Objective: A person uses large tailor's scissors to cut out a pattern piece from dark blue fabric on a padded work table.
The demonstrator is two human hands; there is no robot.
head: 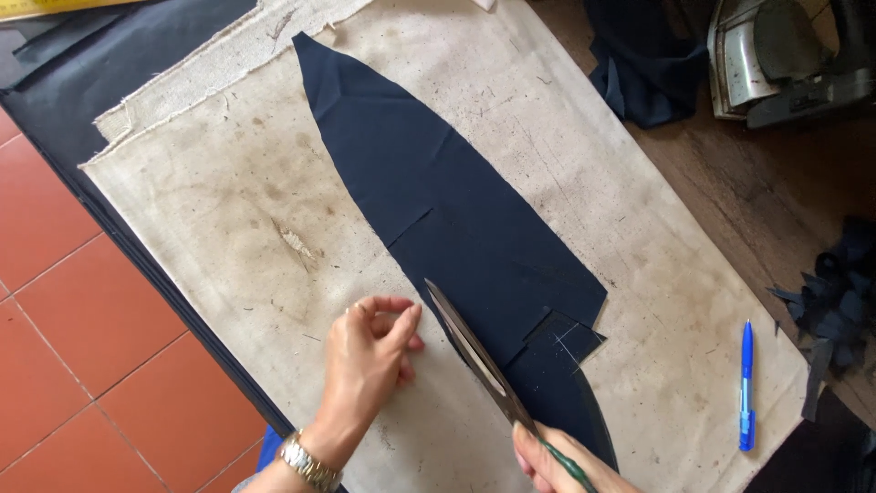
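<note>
My right hand (547,461), at the near edge, is closed around the green handle of a pair of long steel scissors (474,351). Their blades are almost together and point away from me and to the left, lying along the left edge of the navy fabric piece (438,201). My left hand (370,356) rests just left of the blades with its fingers loosely curled, fingertips on the canvas cover (210,210) right beside the fabric's edge; it grips nothing. A metal watch (306,464) sits on that wrist.

The navy piece is smooth, matte and thin, shaped like a long leaf: a narrow point at the far end, widening toward me, with squared notches cut into both sides and faint chalk marks near the right notch. It lies flat in the middle of the canvas, which is coarse, off-white, stained brown and frayed along its far left edge.

A blue pen (746,388) lies on the canvas to the near right. Beyond it, dark offcuts (835,301) are heaped on the wooden table (730,183). More dark cloth (643,64) is bunched at the far right, next to a grey metal machine (776,55). Red floor tiles (82,338) show on the left.
</note>
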